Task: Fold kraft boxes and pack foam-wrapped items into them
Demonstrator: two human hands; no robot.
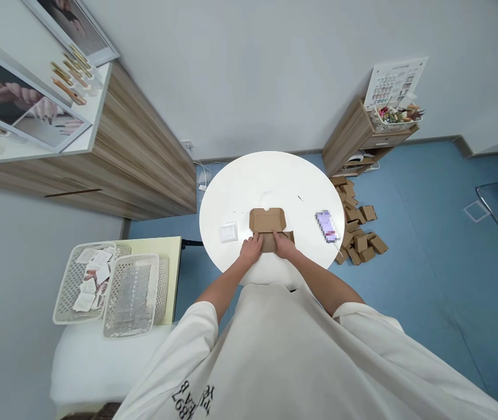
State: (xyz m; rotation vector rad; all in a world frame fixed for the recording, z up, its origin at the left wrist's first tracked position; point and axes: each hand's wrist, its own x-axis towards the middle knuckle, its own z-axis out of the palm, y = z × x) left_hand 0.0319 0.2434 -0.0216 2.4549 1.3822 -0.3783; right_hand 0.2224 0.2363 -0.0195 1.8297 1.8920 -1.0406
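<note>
A brown cardboard box (268,220) lies on the round white table (249,175) in front of me, its notched lid flap raised toward the far side. At its left near corner, my left hand (251,247) is closed on the cardboard. My right hand (284,245) grips the right near side, where a small side flap sticks out past the fingers. The undersides of both hands are hidden. Left of the box rests a small white square packet (229,232).
A pixelated purple phone-like object (327,226) lies at the table's right. Several folded brown boxes (360,233) are piled on the floor beyond. Two white baskets (112,274) with cards and clear packets stand at left. A wooden cabinet (143,128) rises behind them.
</note>
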